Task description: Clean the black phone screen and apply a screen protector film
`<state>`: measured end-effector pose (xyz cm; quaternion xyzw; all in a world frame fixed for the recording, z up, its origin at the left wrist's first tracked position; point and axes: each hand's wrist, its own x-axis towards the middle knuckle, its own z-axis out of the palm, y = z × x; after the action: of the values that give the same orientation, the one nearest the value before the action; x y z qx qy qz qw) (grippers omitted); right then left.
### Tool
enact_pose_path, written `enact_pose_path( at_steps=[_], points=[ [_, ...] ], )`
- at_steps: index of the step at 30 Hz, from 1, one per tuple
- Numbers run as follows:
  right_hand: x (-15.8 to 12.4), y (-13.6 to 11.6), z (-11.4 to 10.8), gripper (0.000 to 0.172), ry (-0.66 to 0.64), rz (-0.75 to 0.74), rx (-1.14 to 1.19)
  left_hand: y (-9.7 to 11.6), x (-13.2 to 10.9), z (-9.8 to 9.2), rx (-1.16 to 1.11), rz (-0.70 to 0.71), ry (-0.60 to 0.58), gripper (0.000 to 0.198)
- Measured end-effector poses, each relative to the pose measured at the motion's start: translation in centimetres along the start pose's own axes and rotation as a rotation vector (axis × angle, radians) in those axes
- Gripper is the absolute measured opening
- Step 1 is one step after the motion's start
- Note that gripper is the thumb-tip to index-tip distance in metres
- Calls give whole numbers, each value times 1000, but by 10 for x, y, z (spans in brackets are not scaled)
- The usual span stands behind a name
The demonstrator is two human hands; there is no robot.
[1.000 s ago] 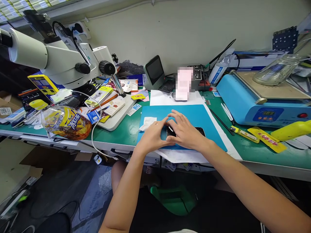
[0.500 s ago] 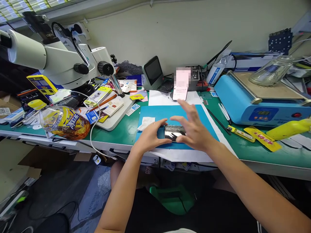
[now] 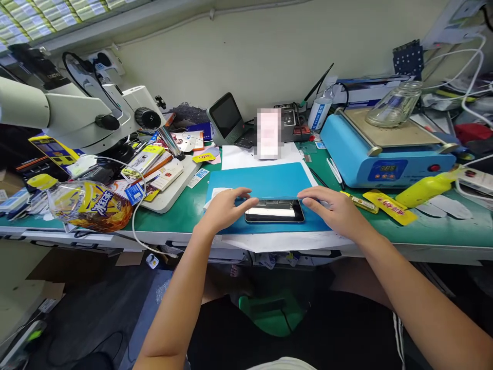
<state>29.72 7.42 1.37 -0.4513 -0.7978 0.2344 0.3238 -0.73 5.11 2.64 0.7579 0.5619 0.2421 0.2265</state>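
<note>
A dark phone (image 3: 274,211) lies flat, screen up, on the blue mat (image 3: 254,177), with a bright reflection across its glass. My left hand (image 3: 225,209) is at the phone's far left corner, thumb and index finger apart. Opposite it, my right hand (image 3: 335,208) is by the far right corner, fingers stretched out and thumb separate. I cannot tell whether either hand's fingertips touch the phone. A white tissue (image 3: 215,193) is partly hidden behind my left hand.
A blue heating plate (image 3: 385,167) with a glass jar (image 3: 395,105) stands right. Behind the mat is a second phone (image 3: 268,136), its screen blurred. A microscope (image 3: 84,115), papers and a tea bottle (image 3: 90,205) crowd the left. A yellow bottle (image 3: 423,189) lies right.
My right hand has moved off the phone's face to its right end, so more of the phone shows. My left hand has shifted slightly off its left end. The view has turned right.
</note>
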Motion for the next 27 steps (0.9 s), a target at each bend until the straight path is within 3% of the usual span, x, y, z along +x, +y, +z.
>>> enact_pose_path(
  at_steps=[3, 8, 16, 20, 27],
  points=[
    [15, -2, 0, 37, 16, 58, 7, 4, 14, -3, 144, 26, 11, 45],
    [40, 5, 5, 36, 36, 102, -38, -5, 28, 1, 190, 15, 79, 49],
    [31, 19, 17, 47, 136, 101, -122, -31, -5, -9, 258, -96, 242, 30],
    [25, 20, 18, 49, 153, 95, -122, -42, -17, -8, 274, -152, 265, 15],
    [22, 18, 17, 44, 167, 90, -102, -35, -16, -10, 230, -132, 300, 16]
  ],
)
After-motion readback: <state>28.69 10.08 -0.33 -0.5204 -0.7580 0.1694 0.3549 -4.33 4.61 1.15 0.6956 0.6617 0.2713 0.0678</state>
